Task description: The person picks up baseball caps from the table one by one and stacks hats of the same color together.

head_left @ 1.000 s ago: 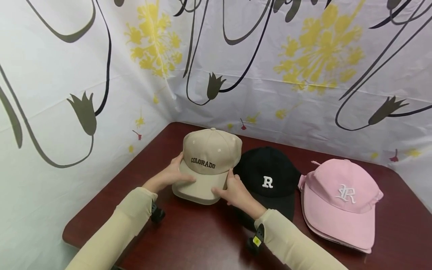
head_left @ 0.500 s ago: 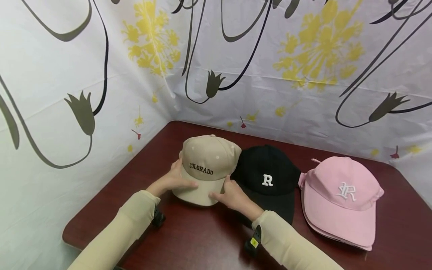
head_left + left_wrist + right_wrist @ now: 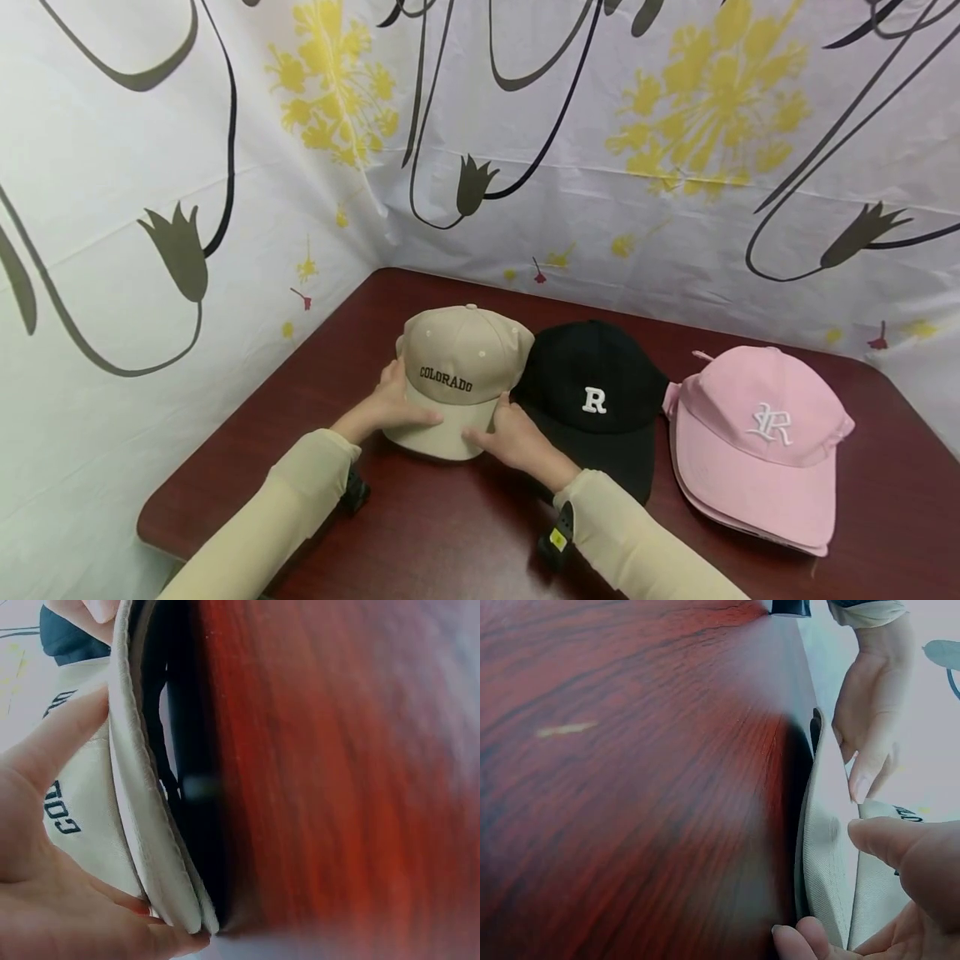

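A beige baseball cap with dark COLORADO lettering sits at the left of the table, its brim toward me. My left hand grips it from the left, thumb over the brim and fingers along the side. On the right edge my right hand holds the cap the same way. In the left wrist view the brim shows a second beige edge beneath it, close over the table. The right wrist view has the brim from the side, with both thumbs near its top surface.
Right beside the beige cap lies a black cap with a white R, partly behind my right hand. Farther right, a pink cap has another brim edge under its own. A patterned cloth hangs behind the dark red table.
Both hands have lowered the beige cap slightly toward the table and it has tilted a little forward. In the last half second it has barely moved. The black and pink caps stay put.
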Available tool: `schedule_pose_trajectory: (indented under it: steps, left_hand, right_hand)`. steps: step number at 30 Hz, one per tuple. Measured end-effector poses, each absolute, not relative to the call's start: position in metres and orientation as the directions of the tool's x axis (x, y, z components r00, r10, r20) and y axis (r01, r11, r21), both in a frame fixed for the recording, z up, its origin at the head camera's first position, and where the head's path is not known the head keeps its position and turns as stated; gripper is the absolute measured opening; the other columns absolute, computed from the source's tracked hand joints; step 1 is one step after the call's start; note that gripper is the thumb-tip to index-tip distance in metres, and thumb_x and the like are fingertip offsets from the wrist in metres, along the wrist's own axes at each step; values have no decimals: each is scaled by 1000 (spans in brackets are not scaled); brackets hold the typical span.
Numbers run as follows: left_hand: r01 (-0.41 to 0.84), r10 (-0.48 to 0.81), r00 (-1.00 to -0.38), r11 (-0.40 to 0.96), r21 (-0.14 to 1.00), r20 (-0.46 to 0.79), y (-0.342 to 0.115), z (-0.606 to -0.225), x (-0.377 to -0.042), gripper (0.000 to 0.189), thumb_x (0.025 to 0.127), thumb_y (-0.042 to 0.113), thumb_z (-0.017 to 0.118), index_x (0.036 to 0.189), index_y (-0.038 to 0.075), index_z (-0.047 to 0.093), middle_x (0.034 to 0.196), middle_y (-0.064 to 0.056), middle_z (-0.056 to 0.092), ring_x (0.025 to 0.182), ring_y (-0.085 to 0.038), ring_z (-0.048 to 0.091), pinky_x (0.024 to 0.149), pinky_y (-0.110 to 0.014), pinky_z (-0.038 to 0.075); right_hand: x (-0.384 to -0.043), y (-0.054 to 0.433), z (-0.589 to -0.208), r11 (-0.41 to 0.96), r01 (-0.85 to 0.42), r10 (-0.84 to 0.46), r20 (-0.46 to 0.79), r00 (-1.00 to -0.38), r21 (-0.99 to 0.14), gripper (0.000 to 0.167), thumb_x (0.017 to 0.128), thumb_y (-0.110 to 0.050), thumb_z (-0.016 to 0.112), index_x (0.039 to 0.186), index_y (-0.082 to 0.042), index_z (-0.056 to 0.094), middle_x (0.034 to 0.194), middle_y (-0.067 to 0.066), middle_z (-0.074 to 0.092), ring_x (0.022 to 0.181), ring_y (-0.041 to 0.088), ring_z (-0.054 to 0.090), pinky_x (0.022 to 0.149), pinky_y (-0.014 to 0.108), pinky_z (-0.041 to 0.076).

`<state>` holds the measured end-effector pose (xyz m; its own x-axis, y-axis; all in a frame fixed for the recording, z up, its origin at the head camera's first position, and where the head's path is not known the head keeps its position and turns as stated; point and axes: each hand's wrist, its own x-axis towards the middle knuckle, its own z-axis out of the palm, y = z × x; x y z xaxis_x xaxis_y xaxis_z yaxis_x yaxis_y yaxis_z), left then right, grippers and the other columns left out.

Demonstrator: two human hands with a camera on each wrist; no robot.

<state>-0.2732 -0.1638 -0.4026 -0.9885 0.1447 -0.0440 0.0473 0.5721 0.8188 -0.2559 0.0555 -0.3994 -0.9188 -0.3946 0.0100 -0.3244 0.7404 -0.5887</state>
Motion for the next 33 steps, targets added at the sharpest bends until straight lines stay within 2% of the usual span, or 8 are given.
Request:
schedule_pose_trajectory:
  steps: [3,7,11,17,24,29,32,33]
  left_hand:
    - [31,139,-988,585,810,-63,-164,-403,-273,117,62,29,83,146,5,6,145,-28,5,130,-46,12,101,-58,18]
    - [26,153,-984,628,778,-91,-165,-403,-272,117,64,32,82,146,3,3,144,-30,6,131,-46,9,100,-59,17]
    - [36,174,-978,674,738,-111,-165,-401,-271,117,66,33,81,144,-1,2,143,-33,7,131,-47,8,100,-59,17]
    - [43,199,-969,717,695,-145,-163,-398,-271,116,69,34,79,141,-11,0,142,-37,3,130,-50,4,102,-59,14]
    - [63,238,-959,704,708,-151,-161,-395,-272,115,70,32,78,141,-10,-2,142,-38,-1,130,-52,1,101,-61,12]
    - [134,265,-961,687,714,-75,-159,-396,-271,111,68,30,79,142,-7,5,142,-35,11,129,-50,8,99,-62,16]
    - [163,258,-966,684,711,-27,-161,-398,-269,107,67,29,79,142,-5,10,139,-33,20,128,-49,15,98,-61,20]
    - [161,249,-968,690,706,-22,-162,-398,-267,108,66,29,79,142,-6,10,138,-34,21,127,-50,17,97,-60,21]
  right_hand:
    - [-254,55,-400,745,-321,-387,13,-922,-585,92,84,-33,66,134,23,13,71,14,57,74,20,52,65,31,43]
    - [-251,53,-401,763,-311,-379,-2,-925,-567,91,83,-33,66,133,23,15,107,34,54,100,30,52,77,37,44]
    - [-248,52,-400,794,-306,-378,-32,-925,-525,90,83,-33,67,132,25,17,120,38,45,100,31,53,77,38,45]
    - [-247,54,-401,812,-322,-382,-27,-924,-487,90,82,-32,68,130,26,20,112,35,51,83,24,54,68,34,46]
    - [-247,55,-401,823,-297,-359,-38,-933,-484,92,81,-32,69,130,27,18,118,38,46,107,35,51,80,39,45]
    - [-245,58,-400,815,-286,-362,-57,-930,-504,92,82,-30,69,131,27,16,118,38,47,108,36,50,83,40,44]
    - [-243,61,-397,777,-317,-400,-37,-916,-544,90,81,-28,69,132,25,16,101,29,58,92,29,56,75,36,45]
    - [-242,63,-396,759,-337,-418,-21,-908,-557,84,81,-26,69,131,23,22,91,23,60,83,25,58,70,34,46]
